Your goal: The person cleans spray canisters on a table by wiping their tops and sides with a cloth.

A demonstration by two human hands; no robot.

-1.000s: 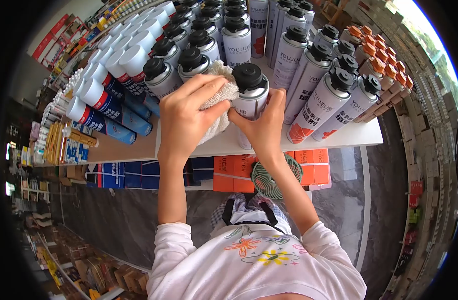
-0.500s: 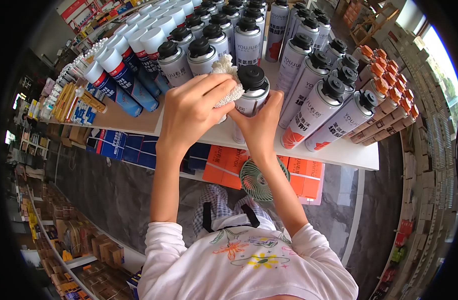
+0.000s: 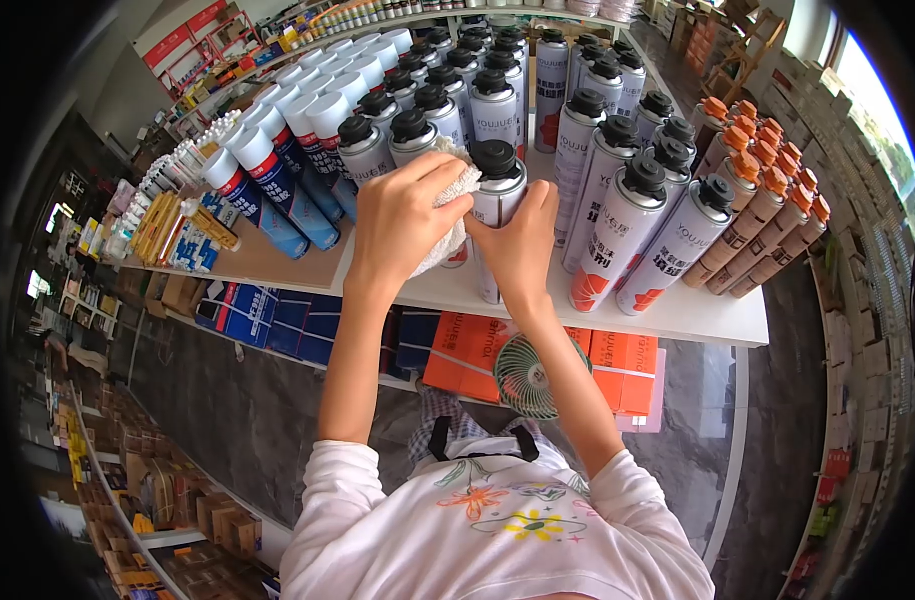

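Observation:
Directly in front of me a pale spray can (image 3: 500, 200) with a black cap stands upright at the shelf's front edge. My right hand (image 3: 523, 245) is closed around its right side and front. A white, nubbly cloth (image 3: 440, 254) is bunched in my left hand (image 3: 406, 218), whose fingers are curled over it. The cloth touches the can's left side just under the cap. Part of the can's label is covered by my fingers. More black-capped cans (image 3: 618, 235) stand close to the right of my right hand, and others are behind my left hand.
Blue cans with white caps (image 3: 278, 185) fill the left of the white shelf (image 3: 718, 322). Brown cans with orange caps (image 3: 768, 215) stand at its right end. Below are orange boxes (image 3: 623, 375), blue boxes (image 3: 243, 312) and a green fan (image 3: 538, 375).
The view has tilted up a little, so the shelf sits lower in it. The cloth in my left hand has slid slightly down beside the can's cap. My right hand still grips the can.

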